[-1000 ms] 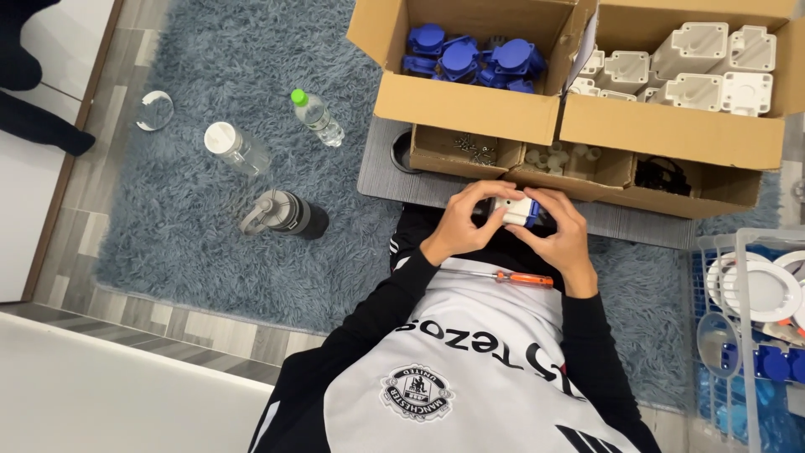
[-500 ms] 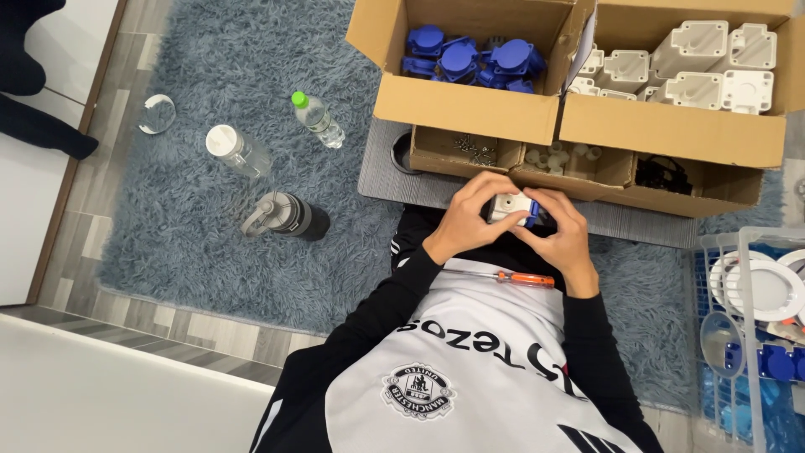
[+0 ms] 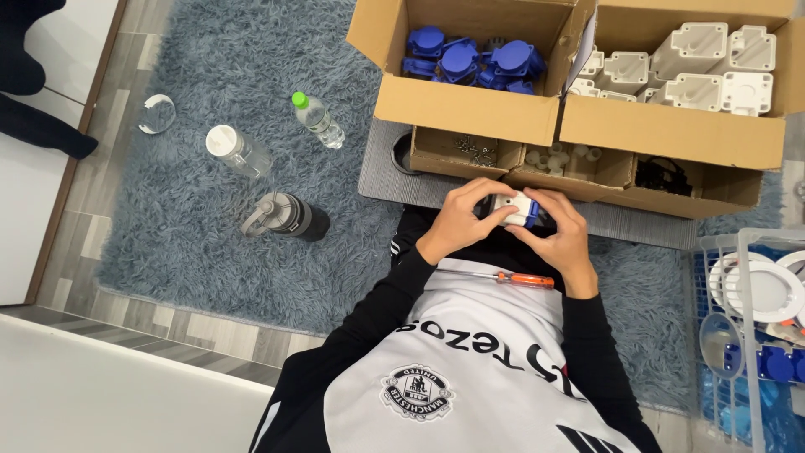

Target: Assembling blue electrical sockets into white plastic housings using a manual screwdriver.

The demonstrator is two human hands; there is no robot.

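**White and blue socket part gripped in both hands**

A small white and blue socket part point(image 3: 520, 207) is clasped between the left hand point(image 3: 459, 220) and the right hand point(image 3: 563, 236), above the lap. An orange-handled screwdriver point(image 3: 503, 278) lies just below. Cardboard boxes point(image 3: 470, 109) of blue and white parts are set beyond.

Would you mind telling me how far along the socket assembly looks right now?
Done: some blue-and-white pieces sit in the white wire basket at the right. In hand: the left hand and right hand together grip one small white-and-blue socket piece; the orange-handled screwdriver lies on the lap. Left: many blue socket inserts and white plastic housings fill the cardboard boxes.
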